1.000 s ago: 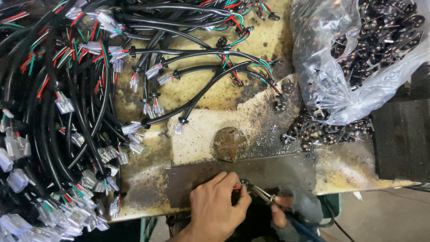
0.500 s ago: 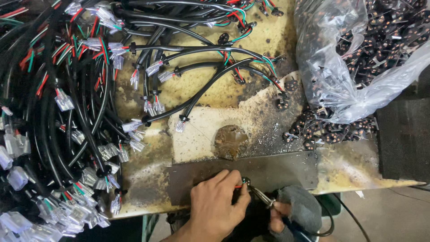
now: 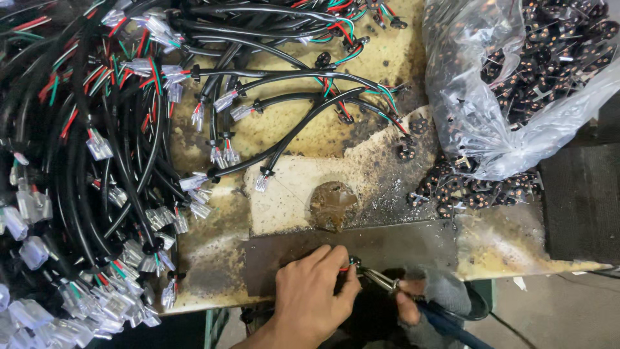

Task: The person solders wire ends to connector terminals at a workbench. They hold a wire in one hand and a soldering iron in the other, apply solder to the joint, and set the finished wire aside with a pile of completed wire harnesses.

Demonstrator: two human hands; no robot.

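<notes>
My left hand [image 3: 310, 297] rests on the front edge of a dark metal plate [image 3: 413, 245] and pinches a small black round part with red and green wires [image 3: 351, 263]. My right hand [image 3: 423, 297], in a grey fingerless glove, grips a soldering iron [image 3: 384, 282] with a blue handle. Its metal tip touches the small part between my left fingers. The cable behind the part is hidden under my left hand.
A large heap of black cables with clear plugs [image 3: 84, 194] fills the left. Several short cables [image 3: 290, 110] lie at the back centre. A clear plastic bag of small round boards [image 3: 497, 90] sits at the right, with loose boards [image 3: 452, 190] spilled before it.
Both hands stay at the table's front edge with the iron tip on the small part. The view has shifted only slightly.
</notes>
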